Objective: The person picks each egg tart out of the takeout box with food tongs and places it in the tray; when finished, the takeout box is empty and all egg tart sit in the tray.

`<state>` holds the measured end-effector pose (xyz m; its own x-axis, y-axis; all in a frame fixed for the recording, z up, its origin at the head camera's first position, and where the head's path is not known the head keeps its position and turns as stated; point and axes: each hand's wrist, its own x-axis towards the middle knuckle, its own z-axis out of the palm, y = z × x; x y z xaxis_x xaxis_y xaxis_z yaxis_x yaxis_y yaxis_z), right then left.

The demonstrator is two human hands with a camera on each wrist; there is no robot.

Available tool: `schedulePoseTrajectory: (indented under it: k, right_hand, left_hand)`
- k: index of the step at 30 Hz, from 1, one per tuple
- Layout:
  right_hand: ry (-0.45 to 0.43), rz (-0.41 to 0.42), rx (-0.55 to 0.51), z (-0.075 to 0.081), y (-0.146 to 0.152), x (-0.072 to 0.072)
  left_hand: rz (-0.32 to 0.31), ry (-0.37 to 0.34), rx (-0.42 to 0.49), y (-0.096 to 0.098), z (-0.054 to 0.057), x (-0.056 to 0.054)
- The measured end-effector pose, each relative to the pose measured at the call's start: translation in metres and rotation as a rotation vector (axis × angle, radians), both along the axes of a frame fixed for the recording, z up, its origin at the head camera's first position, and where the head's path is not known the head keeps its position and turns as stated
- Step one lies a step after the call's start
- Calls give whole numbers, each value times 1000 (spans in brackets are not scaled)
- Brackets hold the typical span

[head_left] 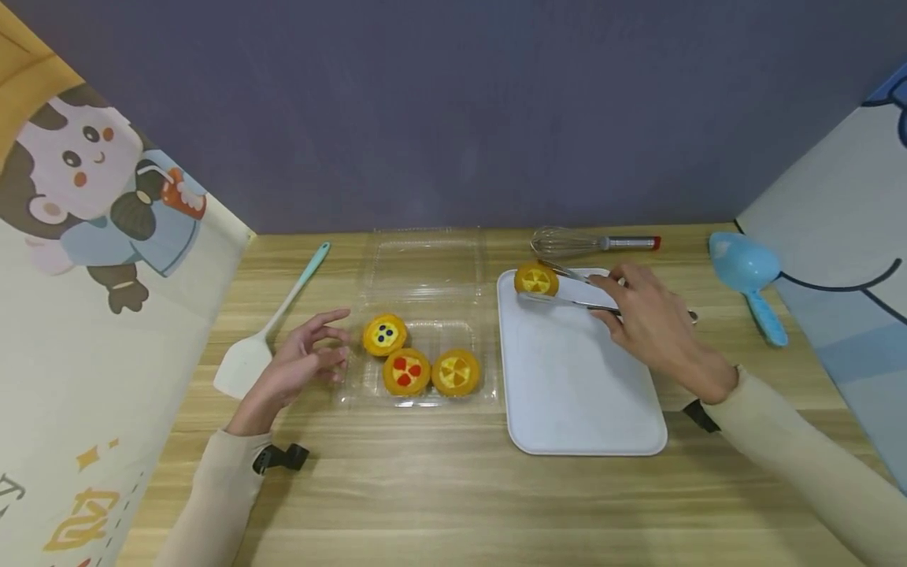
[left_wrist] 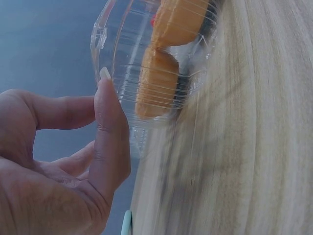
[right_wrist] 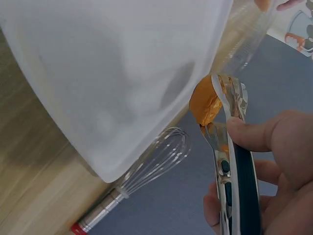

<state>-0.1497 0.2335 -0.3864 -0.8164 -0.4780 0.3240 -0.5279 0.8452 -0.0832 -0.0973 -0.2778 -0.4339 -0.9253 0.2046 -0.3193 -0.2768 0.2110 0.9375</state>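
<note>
My right hand (head_left: pixel 648 319) grips metal serving tongs (right_wrist: pixel 234 161), whose tips pinch an egg tart (head_left: pixel 536 279) with yellow wedge topping. The tart overlaps the far left corner of the white tray (head_left: pixel 581 394) in the head view. My left hand (head_left: pixel 305 358) is beside the left edge of a clear plastic clamshell box (head_left: pixel 425 398), fingers loosely bent and holding nothing. Three tarts are in the box: a blueberry-dotted tart (head_left: pixel 385 335), a red-topped tart (head_left: pixel 407 372) and an orange-wedge tart (head_left: pixel 456 372). The box's lid (head_left: pixel 425 264) lies folded back.
Behind the tray lies a whisk (head_left: pixel 591 242) with a red-tipped handle. A blue scoop (head_left: pixel 747 276) is at the far right. On the left rests a white spatula (head_left: pixel 248 358) with a mint handle. A dark wall (head_left: pixel 460 118) bounds the wooden table's back.
</note>
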Motion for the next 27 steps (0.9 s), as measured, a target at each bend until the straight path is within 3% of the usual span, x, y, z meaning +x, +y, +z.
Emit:
schedulePoseTrajectory:
  k: [8, 27]
  right_hand:
    - [-36, 20, 36, -12, -3, -4]
    - [-50, 28, 17, -16, -6, -6]
  left_hand:
    - [0, 7, 0, 0, -1, 1]
    - [4, 1, 3, 0, -1, 0]
